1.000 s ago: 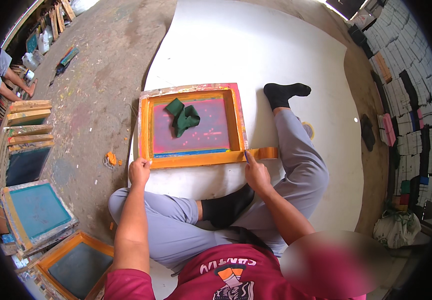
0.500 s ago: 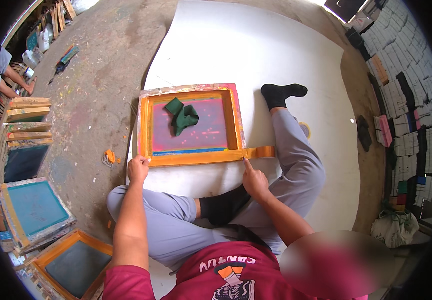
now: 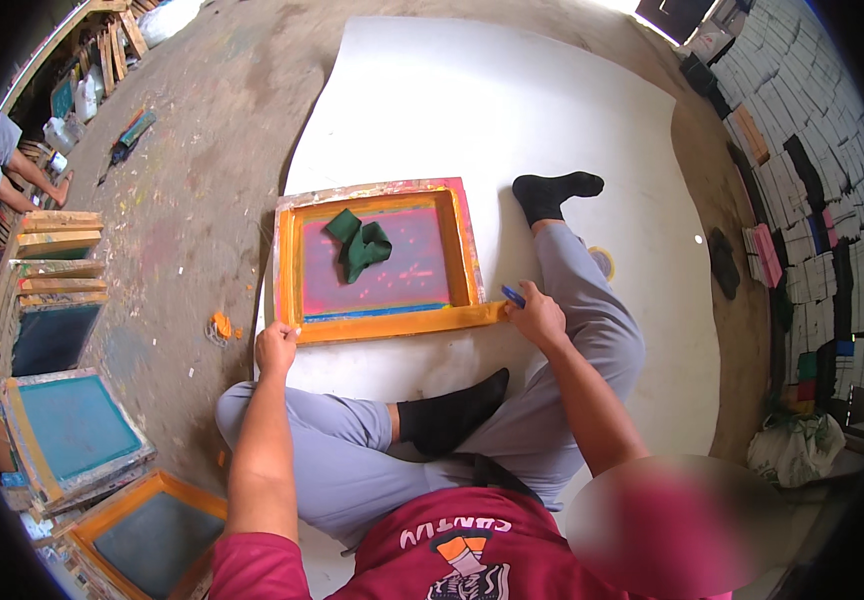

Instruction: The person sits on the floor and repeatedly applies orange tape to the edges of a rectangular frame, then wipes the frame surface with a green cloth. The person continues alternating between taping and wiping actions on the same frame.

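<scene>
A screen printing frame (image 3: 470, 232) with a pinkish mesh lies in front of me, its inner sides lined with orange-brown tape. Along its near edge runs a strip of the same tape (image 3: 402, 325). At the near left corner my left hand (image 3: 276, 347) pinches the strip's end against the frame. Just past the near right corner, my right hand (image 3: 538, 318) is closed around a slim blue tool (image 3: 513, 296), perhaps a cutter, beside the tape's other end. Whether its fingers also grip the tape is hard to see. A crumpled dark green strip (image 3: 361, 247) rests on the mesh.
The frame lies on a large white sheet (image 3: 422, 90) on the floor, between my legs. More screen frames (image 3: 77, 420) stand and lean at the left. A tape roll (image 3: 602, 263) lies beyond my right knee. Stacked bundles (image 3: 802, 120) line the right side. Another person's legs (image 3: 37, 175) show far left.
My right hand has moved slightly right and up from pressing the tape at the corner, and the blue tool now shows in it. The tape's loose tail no longer shows. My left hand stays at its corner.
</scene>
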